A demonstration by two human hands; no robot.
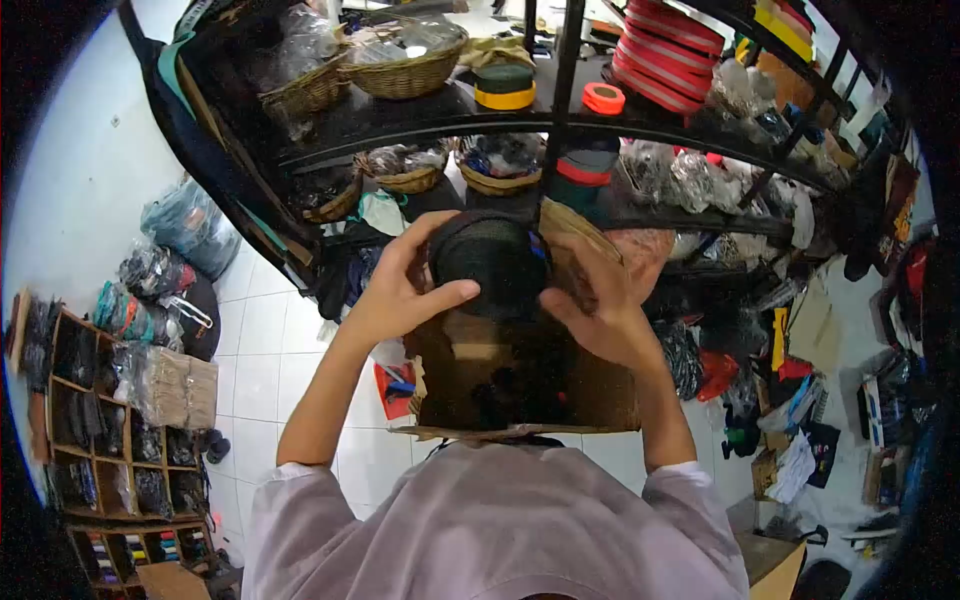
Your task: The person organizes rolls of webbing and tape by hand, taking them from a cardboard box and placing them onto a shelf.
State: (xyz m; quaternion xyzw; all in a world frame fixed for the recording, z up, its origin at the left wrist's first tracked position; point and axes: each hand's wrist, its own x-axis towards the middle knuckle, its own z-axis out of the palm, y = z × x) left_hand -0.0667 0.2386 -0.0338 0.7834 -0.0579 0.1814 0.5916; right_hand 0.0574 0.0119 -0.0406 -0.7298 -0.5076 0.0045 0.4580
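A thick black roll of webbing point(490, 262), with a small blue mark at its right side, is between my two hands above an open cardboard box point(430, 408). My left hand point(405, 285) wraps round the roll's left side, its thumb lying across the near face. On the right side, my right hand point(600, 300) has curled fingers and a thumb tip against the roll's lower edge; part of its fingers is hidden. Dark items, too dim to name, lie inside the box in front of my chest.
Ahead stands a dark metal shelf point(420, 138) with wicker baskets point(405, 75) of plastic-wrapped goods and a red striped roll point(668, 55). Bags point(190, 228) and a wooden compartment rack point(105, 415) are on the left. Assorted items hang and lie along the right wall.
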